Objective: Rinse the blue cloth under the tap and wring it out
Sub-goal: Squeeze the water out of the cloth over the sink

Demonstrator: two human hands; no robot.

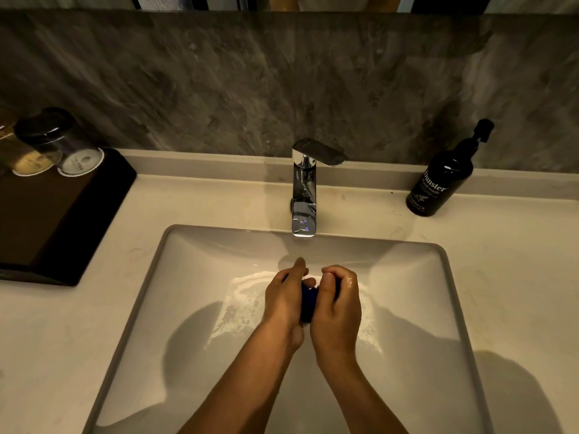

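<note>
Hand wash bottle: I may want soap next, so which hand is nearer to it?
Right. The right hand grips the blue cloth over the sink, on the side of the hand wash bottle; the left hand is beyond it, farther from the bottle.

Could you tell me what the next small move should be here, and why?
Probably twist harder: both the left hand and right hand grip the bunched cloth over the sink, away from the tap.

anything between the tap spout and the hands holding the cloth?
Only bare white sink wall, per the head view. The tap ends above it; below, the left hand and right hand grip the blue cloth.
</note>
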